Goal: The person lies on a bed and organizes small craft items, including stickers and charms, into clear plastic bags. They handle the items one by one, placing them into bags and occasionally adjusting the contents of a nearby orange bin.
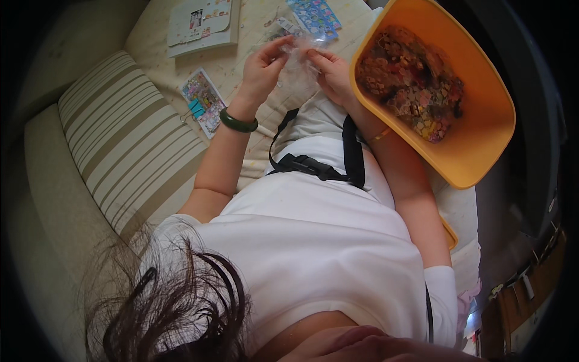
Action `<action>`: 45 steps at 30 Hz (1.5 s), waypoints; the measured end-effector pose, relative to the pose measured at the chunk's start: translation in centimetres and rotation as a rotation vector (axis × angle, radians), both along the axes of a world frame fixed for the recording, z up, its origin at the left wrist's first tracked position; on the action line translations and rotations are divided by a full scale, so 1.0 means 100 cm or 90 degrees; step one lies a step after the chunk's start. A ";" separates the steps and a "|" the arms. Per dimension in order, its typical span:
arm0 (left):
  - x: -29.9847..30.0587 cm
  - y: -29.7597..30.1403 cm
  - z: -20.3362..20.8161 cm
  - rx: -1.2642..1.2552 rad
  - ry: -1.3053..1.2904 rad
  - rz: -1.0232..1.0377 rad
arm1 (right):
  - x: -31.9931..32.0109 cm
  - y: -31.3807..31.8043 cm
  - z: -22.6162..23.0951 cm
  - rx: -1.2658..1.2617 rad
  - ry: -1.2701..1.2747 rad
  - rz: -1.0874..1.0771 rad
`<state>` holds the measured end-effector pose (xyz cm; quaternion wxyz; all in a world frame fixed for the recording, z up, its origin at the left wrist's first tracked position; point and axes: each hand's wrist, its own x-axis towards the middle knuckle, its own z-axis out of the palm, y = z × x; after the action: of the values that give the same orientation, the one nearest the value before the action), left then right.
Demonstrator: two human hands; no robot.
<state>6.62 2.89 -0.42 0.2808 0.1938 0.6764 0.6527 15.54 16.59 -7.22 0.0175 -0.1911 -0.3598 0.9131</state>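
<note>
A: Where are the 2 hands?

B: Both are raised over the lap. The left hand (263,65) and the right hand (330,71) meet on a small, clear, crinkly plastic packet (300,53), which sits between them just above the cream dotted bedsheet (241,72).

A: How do they hold it?

B: The left hand's thumb and forefinger are pinched on the packet's left edge, the other fingers curled. The right hand's fingertips are pressed together on its right edge. What is inside the packet is too blurred to tell.

A: Anything on the wrists?

B: A dark green smooth stone bangle (237,121) circles the left wrist, and a thin yellow band (381,134) crosses the right forearm.

A: What lies around?

B: Just beside the right arm stands a big orange plastic tub (491,114), tilted, with a heap of small colourful sticker pieces (410,81) in it. Near the left forearm lies a colourful sticker sheet held by a light blue binder clip (196,108). Farther up the sheet are a pale folder with small pictures (202,23) and a blue sticker sheet (315,15). A beige and white striped cushion (126,142) lies to the left, well apart from the hands.
</note>
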 end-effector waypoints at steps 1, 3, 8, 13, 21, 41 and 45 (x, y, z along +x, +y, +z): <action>0.004 0.002 0.001 0.006 0.002 0.036 | -0.003 0.000 -0.012 0.051 0.030 -0.014; 0.011 0.001 0.006 0.023 -0.012 0.059 | -0.001 0.000 -0.017 0.022 0.061 -0.062; 0.023 -0.013 -0.001 -0.020 -0.024 0.078 | -0.003 -0.005 0.016 -0.156 0.034 -0.178; 0.034 -0.019 0.004 0.062 -0.101 -0.014 | -0.001 -0.005 0.021 -0.126 0.005 -0.180; 0.016 -0.002 0.000 -0.062 -0.030 0.012 | 0.001 -0.002 0.014 0.110 0.035 -0.074; 0.038 0.014 -0.032 0.132 -0.164 0.212 | 0.003 -0.018 0.006 0.590 0.072 -0.004; 0.037 0.010 -0.025 0.114 -0.089 0.253 | 0.001 -0.010 0.015 0.336 0.075 0.121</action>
<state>10.32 3.93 -2.88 0.1744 0.0355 0.6195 0.7645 15.63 15.60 -5.74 0.0017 -0.0923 -0.5997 0.7949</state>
